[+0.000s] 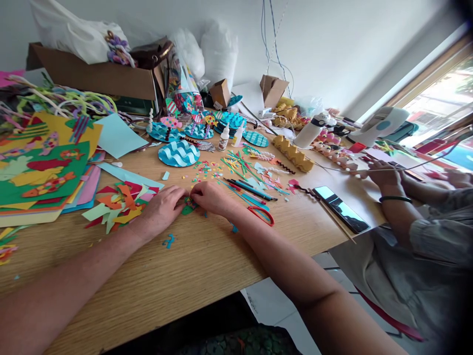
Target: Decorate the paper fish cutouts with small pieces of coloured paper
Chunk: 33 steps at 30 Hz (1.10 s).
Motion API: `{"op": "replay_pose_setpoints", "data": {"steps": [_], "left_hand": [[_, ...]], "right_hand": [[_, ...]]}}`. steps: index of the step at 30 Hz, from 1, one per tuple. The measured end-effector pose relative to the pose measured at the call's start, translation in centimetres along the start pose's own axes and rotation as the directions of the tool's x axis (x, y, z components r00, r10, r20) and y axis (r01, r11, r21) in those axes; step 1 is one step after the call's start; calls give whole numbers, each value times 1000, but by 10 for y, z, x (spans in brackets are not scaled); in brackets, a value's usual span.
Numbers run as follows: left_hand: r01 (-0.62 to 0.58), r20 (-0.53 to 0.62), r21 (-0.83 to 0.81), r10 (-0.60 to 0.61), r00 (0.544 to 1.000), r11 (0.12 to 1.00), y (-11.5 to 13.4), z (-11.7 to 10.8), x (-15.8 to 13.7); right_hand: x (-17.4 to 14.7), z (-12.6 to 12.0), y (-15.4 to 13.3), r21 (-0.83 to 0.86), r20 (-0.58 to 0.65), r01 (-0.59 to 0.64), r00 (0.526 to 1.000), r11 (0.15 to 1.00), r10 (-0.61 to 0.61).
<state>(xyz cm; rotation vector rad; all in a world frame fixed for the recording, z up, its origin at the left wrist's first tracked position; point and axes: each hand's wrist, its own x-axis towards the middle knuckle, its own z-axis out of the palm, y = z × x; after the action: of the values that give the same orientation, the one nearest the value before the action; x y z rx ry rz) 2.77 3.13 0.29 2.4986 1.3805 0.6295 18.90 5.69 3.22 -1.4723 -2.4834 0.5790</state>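
A small green paper cut-out (188, 209) with coloured bits on it lies on the wooden table between my hands. My left hand (162, 208) is closed, its fingertips gripping the cut-out's left side. From the right, my right hand (211, 198) bends its fingers in a pinch at the top of the same cut-out; its fingertips are partly hidden. Just beyond are tiny coloured paper bits (207, 170). Orange-handled scissors (261, 216) lie under my right forearm's far side, near several dark pencils (251, 188). Paper scraps (120, 204) are heaped left of my left hand.
Blue wavy paper discs (179, 154) and glue bottles (223, 138) stand farther back. Stacked coloured paper (40, 172) covers the left side. A phone (342, 209) and a wooden stick (334, 217) lie to the right, near another person's hands (384, 176). A cardboard box (92, 74) sits behind.
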Motion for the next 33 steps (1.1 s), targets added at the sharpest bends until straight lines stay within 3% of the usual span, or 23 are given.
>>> {"op": "replay_pose_setpoints", "data": {"steps": [6,11,25,33], "left_hand": [[-2,-5,-21,1,1000,1000,0,0,0],[0,-4,-21,0,1000,1000,-1,0,0],[13,7,-28,-13,1000,1000,1,0,0],[10,5,-27,-10,1000,1000,-1,0,0]], "right_hand": [[-1,-3,-2,-21,-41,-4,999,1000,3],[-1,-4,-3,-28,6,-14,1000,1000,14],[-3,-7,-4,-25,-6,-12,1000,1000,12],[-1,-1,1,-12,-18,37,999,999,-38]]}}
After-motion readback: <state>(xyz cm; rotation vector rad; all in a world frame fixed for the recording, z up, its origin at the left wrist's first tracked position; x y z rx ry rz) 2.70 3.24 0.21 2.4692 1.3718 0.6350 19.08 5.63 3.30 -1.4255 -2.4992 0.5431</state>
